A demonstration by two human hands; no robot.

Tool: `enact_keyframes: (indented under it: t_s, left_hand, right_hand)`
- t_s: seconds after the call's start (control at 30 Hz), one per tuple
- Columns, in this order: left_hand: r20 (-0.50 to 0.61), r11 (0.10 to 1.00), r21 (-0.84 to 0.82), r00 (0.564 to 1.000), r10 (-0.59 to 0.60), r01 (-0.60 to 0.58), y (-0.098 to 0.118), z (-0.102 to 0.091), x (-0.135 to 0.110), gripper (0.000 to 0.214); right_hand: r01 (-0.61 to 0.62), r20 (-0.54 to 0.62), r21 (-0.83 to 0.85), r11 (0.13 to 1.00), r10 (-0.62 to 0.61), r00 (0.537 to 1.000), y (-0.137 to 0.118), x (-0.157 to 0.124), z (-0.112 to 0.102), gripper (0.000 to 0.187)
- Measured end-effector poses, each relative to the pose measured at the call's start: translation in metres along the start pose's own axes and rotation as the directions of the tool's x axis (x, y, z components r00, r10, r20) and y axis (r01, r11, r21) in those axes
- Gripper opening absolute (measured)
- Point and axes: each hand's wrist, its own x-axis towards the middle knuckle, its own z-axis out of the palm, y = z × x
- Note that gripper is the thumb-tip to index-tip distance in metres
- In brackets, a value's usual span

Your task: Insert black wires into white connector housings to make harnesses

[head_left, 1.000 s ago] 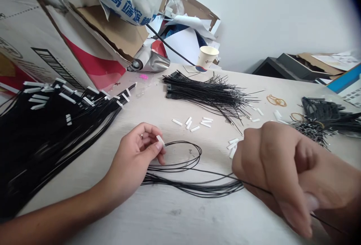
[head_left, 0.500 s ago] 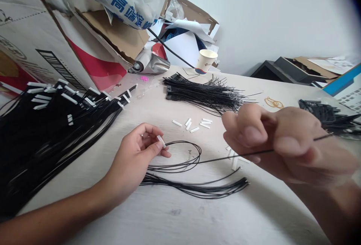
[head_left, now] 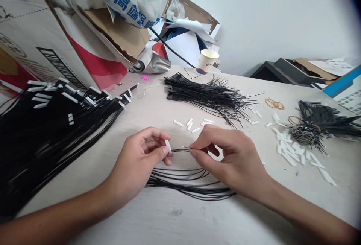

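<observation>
White connector is held in a narrow pinch between the thumb and forefinger of the left hand, tilted, with the other fingers loosely curled behind it. Opposite, the thumb and forefinger of the right hand are closed on the tip of a black wire, just beside the connector. The step in hand is judged to be the presenting of this wire's end to the connector; for the next move, fine alignment and a light, straight push seem to be called for, while the left pinch is kept steady. Both wrists are turned inward, and the forearms are brought in from the lower corners. Beneath the hands, loose wires are spread over the table; farther out, white pieces are scattered to the right.
</observation>
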Motion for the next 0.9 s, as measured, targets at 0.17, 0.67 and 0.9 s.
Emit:
enact_keyframes:
  t_s: [0.17, 0.67, 0.9]
  left_hand:
    - [0.008, 1.0, -0.013, 1.0, -0.025, 0.025, 0.003, 0.003, -0.002, 0.013]
    - [0.019, 0.999, 0.011, 0.999, -0.04, 0.04, 0.006, 0.006, -0.005, 0.011]
    - [0.041, 1.0, 0.016, 0.999, -0.016, 0.015, 0.008, 0.007, -0.006, 0.012]
  right_hand:
    - [-0.028, 0.022, 0.033, 0.999, 0.027, 0.999, -0.001, -0.004, 0.009, 0.017]
    - [-0.184, 0.091, 0.059, 0.981, 0.178, 0.98, -0.003, -0.004, 0.015, 0.016]
    - [-0.248, 0.119, 0.118, 0.962, 0.234, 0.965, -0.003, -0.006, 0.017, 0.016]
